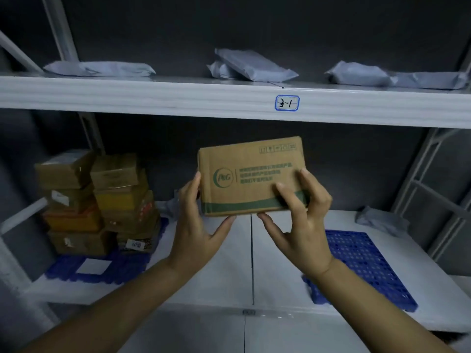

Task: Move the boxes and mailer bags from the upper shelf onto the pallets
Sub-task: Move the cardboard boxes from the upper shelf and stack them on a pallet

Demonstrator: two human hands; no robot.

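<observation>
A brown cardboard box [251, 171] with green print and a green stripe hangs in mid-air below the upper shelf [153, 95]. My left hand [197, 225] grips its left side and bottom edge. My right hand [302, 217] pinches its right lower corner, fingers on the front and thumb underneath. On the upper shelf lie grey mailer bags: one at the left [99, 68], a pair in the middle [252, 66] and one at the right [382, 76]. A blue pallet [102, 270] at the lower left carries stacked boxes [99, 202]. Another blue pallet [362, 261] lies at the lower right.
A label reading 3-1 [287, 103] is stuck on the upper shelf's front edge. One grey mailer bag [379, 220] lies on the lower white shelf behind the right pallet. Metal uprights [428, 174] frame the right side.
</observation>
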